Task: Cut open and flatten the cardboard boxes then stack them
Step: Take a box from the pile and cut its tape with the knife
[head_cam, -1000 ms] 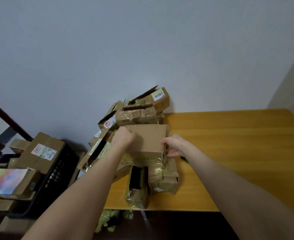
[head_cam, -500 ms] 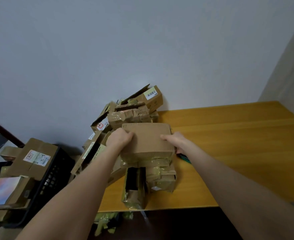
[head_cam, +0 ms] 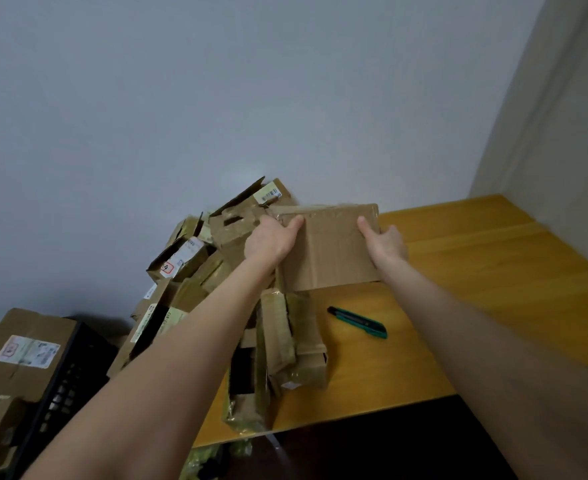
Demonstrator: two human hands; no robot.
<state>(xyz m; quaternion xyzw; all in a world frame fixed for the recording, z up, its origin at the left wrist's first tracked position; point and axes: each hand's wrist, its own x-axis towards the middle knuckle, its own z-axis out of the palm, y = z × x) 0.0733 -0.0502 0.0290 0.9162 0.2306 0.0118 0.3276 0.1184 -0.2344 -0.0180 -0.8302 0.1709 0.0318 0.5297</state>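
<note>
**Cardboard box held up in both hands over the table**

The left hand (head_cam: pixel 270 240) is clamped on the left edge of a cardboard box (head_cam: pixel 330 251), with the thumb laid across the near face and the fingers hidden behind. The right hand (head_cam: pixel 386 242) is gripped on the opposite edge in the same way, thumb on the front. The box is held clear of the wooden table (head_cam: pixel 476 271), its broad face turned toward the camera, and clear tape can be seen along its upper edge.

Below the box, a green utility knife (head_cam: pixel 358 322) is lying on the table, apart from both hands. Just left of the knife, taped boxes (head_cam: pixel 282 341) are laid near the front edge. Behind the left hand, a jumbled pile of opened boxes (head_cam: pixel 195 258) is heaped against the wall. Further left, a black crate (head_cam: pixel 67 372) is seen with a labelled box (head_cam: pixel 26 348) resting on it.
</note>
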